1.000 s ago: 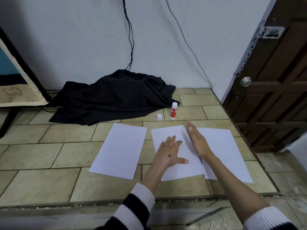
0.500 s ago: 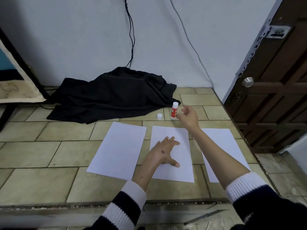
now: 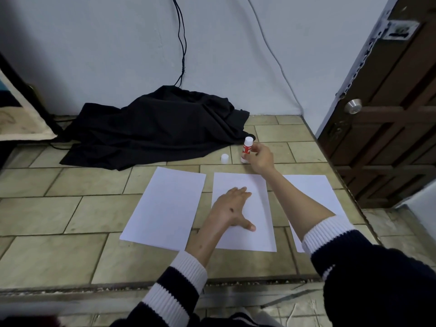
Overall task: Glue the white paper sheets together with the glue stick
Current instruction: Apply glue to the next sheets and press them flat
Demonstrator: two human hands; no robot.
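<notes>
Since the earlier frames, your right hand [image 3: 259, 159] has left the middle sheet [image 3: 254, 208] and reached forward to the glue stick [image 3: 247, 148]. Your left hand [image 3: 232, 210] has stayed flat on the middle sheet.

No containers are in view. The small white cap [image 3: 224, 158] stands on the tiled floor [image 3: 70, 220], just left of the glue stick and apart from it.

Right hand: arm stretched forward over the gap between the middle sheet and the right sheet [image 3: 313, 192], with the sleeve pushed up the forearm. The fingers are curled round the lower part of the glue stick from its right side. The hand touches the stick; whether the grasp is fully closed cannot be told.

Left hand: palm down, fingers together and pointing forward, thumb spread to the right. It is released, grasping nothing, and presses on the middle sheet.

The glue stick stands upright on the floor, beyond the far edge of the middle sheet, near the black cloth [image 3: 153, 128]. Its white top is clear above your right hand.

Three sheets lie side by side on the floor. The left sheet [image 3: 165, 206] lies apart from the middle sheet and is untouched.
</notes>
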